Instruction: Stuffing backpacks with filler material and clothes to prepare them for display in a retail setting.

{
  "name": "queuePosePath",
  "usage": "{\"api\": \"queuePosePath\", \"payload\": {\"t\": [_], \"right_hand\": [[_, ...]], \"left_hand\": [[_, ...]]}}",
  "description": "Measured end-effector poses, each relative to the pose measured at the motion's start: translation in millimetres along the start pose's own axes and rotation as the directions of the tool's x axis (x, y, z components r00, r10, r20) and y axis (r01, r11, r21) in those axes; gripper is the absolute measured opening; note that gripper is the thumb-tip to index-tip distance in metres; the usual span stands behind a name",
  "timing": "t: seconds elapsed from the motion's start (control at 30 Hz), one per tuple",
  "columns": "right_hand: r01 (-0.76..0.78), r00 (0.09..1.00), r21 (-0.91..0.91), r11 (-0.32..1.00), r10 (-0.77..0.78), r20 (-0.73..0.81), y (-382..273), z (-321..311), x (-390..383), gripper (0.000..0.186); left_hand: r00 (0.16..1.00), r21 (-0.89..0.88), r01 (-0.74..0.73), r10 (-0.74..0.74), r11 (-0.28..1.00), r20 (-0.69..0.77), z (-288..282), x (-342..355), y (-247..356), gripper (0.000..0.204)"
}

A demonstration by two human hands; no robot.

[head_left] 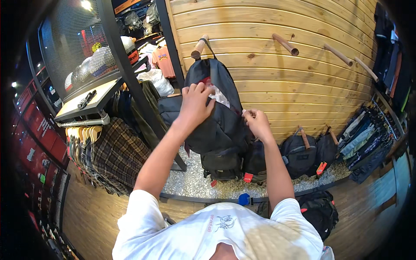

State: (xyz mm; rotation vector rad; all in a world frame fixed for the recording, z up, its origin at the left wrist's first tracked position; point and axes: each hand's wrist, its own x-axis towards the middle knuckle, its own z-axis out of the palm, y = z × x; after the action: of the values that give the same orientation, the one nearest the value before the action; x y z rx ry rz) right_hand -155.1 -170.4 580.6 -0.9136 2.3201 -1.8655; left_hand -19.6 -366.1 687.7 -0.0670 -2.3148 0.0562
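A wall of pale wooden planks (264, 80) fills the far side, above a ledge of pebbles (184, 175). A rack of clothes with a plaid shirt (118, 149) stands to the left.

The large black backpack (216, 128) hangs in the middle, in front of the wall, from a thick wooden peg (199, 48). It looks soft-sided and limp, so it probably folds and sags under pressure; its fabric seems neither slippery nor fragile. It looks bulky rather than heavy, though its weight cannot be told. The top loop (211, 46) over the peg seems the soundest place to carry it, while the edges of its opening suit a light pinch.

Below it, near the pebbles, hangs a smaller black bag (222, 163), apparently closed. Farther right is a dark rounded backpack (299, 157), its contents hidden.

The left grip (196, 103) lies over the opening, half curled, thumb apart from the fingers; whether it holds the edge or the stuffing, I cannot tell. The right grip (258, 124) is narrow, fingertips drawn together at the opening's right edge; what is between them is too small to make out.

Inside the opening show crumpled clear plastic (221, 98) and a patch of red (206, 81).
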Motion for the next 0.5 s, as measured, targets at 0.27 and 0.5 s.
{"api": "queuePosePath", "payload": {"t": [0.27, 0.5], "right_hand": [[0.098, 0.995, 0.035, 0.995, -0.097, -0.036, -6, -13, 0, 0.035], [0.157, 0.975, 0.351, 0.923, -0.202, 0.094, 6, -16, -5, 0.019]], "left_hand": [[0.974, 0.187, -0.195, 0.213, 0.963, -0.081, 74, -35, 88, 0.022], [0.993, 0.084, -0.071, 0.079, 0.994, -0.093, 98, -19, 77, 0.022]]}}
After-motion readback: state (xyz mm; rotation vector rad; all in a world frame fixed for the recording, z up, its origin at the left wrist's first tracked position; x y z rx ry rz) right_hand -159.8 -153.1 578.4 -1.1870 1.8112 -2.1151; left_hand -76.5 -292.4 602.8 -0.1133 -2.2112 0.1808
